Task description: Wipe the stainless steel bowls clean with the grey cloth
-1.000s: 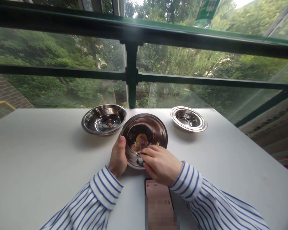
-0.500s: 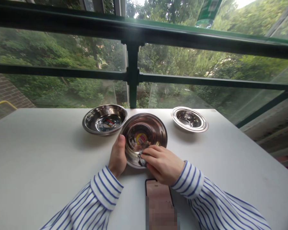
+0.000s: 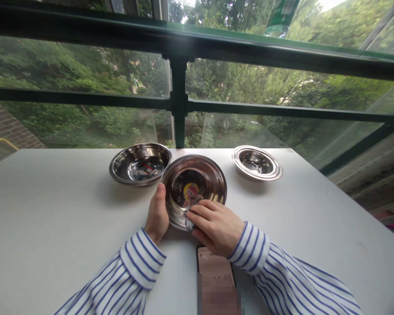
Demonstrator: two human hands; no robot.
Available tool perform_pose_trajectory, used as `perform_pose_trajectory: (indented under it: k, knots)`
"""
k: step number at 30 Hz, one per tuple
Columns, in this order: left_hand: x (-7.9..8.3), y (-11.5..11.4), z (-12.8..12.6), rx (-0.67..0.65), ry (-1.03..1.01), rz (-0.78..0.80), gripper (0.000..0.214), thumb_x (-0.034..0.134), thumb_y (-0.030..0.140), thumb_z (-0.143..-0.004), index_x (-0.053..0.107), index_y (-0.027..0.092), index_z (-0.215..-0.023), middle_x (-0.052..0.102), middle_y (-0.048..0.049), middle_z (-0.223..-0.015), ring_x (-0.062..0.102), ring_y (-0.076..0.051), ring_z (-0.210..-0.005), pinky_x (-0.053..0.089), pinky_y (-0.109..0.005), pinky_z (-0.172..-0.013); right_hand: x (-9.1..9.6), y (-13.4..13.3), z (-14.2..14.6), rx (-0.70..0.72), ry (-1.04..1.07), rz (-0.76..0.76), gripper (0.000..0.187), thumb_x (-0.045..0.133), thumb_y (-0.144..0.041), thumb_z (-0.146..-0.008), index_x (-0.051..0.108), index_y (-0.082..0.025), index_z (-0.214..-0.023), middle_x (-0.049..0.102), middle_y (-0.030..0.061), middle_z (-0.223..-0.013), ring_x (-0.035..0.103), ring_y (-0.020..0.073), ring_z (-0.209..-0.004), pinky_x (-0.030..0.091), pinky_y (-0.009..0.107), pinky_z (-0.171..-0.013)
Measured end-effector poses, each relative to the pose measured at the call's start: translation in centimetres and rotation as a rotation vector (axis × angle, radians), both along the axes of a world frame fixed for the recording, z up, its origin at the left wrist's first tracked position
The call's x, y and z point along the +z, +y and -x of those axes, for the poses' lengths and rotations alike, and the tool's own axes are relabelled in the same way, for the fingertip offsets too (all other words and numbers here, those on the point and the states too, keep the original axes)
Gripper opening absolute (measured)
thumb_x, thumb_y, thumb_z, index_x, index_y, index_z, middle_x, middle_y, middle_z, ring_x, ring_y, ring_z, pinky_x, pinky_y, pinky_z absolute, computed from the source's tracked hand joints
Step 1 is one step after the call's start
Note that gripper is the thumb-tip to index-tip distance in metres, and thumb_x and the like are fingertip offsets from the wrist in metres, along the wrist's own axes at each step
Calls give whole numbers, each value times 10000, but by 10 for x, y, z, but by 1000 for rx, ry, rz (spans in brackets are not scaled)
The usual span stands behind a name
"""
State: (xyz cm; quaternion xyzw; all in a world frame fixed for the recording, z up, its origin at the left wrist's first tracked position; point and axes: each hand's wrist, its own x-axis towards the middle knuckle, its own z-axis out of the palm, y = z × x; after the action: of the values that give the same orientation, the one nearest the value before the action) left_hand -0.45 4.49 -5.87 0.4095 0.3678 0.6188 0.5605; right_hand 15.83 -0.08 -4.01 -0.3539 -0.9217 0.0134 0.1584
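Observation:
A shiny stainless steel bowl [image 3: 212, 177] with a round yellow and red sticker inside is tilted toward me at the middle of the table. My left hand [image 3: 157, 215] grips its left rim, thumb on top and fingers hidden beneath. Bunched under the fingertips of my right hand [image 3: 218, 227] is a small dark-and-white checked cloth [image 3: 189, 224], pressed against the near inner wall of the bowl. Most of the cloth is covered by the fingers.
On the white table [image 3: 68, 227], a wider steel basin [image 3: 121, 168] stands at the back left, close to the held bowl. A smaller wide-rimmed steel bowl [image 3: 272, 170] stands back right. A phone [image 3: 215, 264] lies in front. Beyond the far edge runs a green railing [image 3: 180, 78].
My right hand and the cloth have shifted slightly left along the near wall of the bowl. The whole view has drifted a little; my left hand keeps its hold.

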Motion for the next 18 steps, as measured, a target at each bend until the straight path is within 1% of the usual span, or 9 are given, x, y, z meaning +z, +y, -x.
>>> perform_pose_trajectory:
  k: [5, 10, 12, 14, 16, 18]
  knots:
    - [0, 1, 0, -7, -53, 13, 575, 364, 570, -848, 622, 131, -1115, 662, -79, -1123, 519, -260, -1168, 356, -401, -1030, -5, 1, 12, 26, 48, -75, 369, 469, -261, -873, 509, -74, -1189, 583, 137, -1135, 492, 257, -1017, 480, 396, -860]
    - [4, 1, -1, -69, -96, -34, 573, 330, 563, -863, 619, 148, -1132, 671, -79, -1105, 517, -266, -1169, 382, -415, -1008, -10, 2, 15, 24, 69, -198, 328, 445, -227, -880, 536, -57, -1146, 610, 142, -1078, 517, 258, -962, 508, 399, -821]
    - [3, -1, -1, -96, -94, -45, 570, 326, 563, -863, 622, 155, -1128, 667, -79, -1113, 509, -269, -1179, 372, -417, -1018, -11, 3, 14, 15, 91, -224, 324, 428, -220, -889, 538, -50, -1141, 615, 149, -1073, 523, 262, -966, 516, 403, -811]
    - [1, -3, 1, -134, -50, -40, 560, 325, 567, -862, 619, 172, -1128, 661, -72, -1125, 494, -265, -1195, 345, -416, -1040, -12, 3, 14, 6, 126, -221, 329, 416, -219, -895, 529, -47, -1152, 612, 155, -1084, 521, 266, -989, 519, 405, -816]
    - [-2, -6, 2, -171, 39, -23, 547, 335, 568, -858, 603, 187, -1146, 649, -71, -1147, 474, -254, -1216, 313, -413, -1061, -12, 4, 14, 0, 170, -206, 334, 412, -216, -898, 515, -48, -1168, 605, 158, -1102, 515, 263, -1017, 512, 404, -842]
    - [-4, -9, 2, -170, 136, -11, 540, 366, 565, -849, 577, 188, -1174, 627, -80, -1181, 457, -245, -1231, 287, -406, -1075, -11, 4, 15, 2, 208, -188, 331, 413, -210, -901, 506, -53, -1177, 599, 157, -1114, 509, 257, -1040, 498, 400, -875]
